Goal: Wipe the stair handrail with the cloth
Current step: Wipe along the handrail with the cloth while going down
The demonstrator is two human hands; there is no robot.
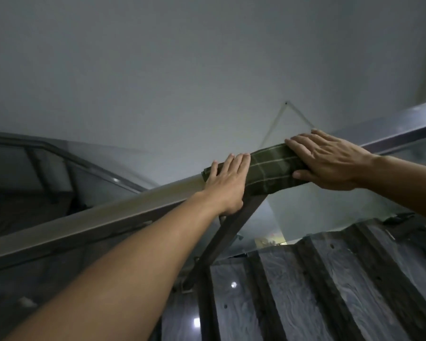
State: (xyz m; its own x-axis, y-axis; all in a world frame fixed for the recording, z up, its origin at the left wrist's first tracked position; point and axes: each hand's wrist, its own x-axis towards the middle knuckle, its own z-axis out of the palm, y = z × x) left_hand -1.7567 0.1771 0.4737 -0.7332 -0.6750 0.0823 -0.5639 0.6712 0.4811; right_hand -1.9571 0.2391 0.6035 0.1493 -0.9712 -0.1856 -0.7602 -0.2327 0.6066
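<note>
A metal handrail [113,212] runs diagonally from the lower left up to the right edge. A dark green checked cloth [272,169] is draped over it near the middle of the view. My left hand [228,184] lies flat on the cloth's left end, fingers together, thumb under the rail. My right hand [330,159] presses on the cloth's right end with the fingers spread and the thumb curled round the near side. Both hands hold the cloth against the rail.
A dark slanted post [221,239] supports the rail under the cloth. Glass panels [305,212] fill the balustrade. Marble stair steps [330,286] descend at the lower right. A second railing [59,153] runs at the left. A plain grey wall [182,70] stands behind.
</note>
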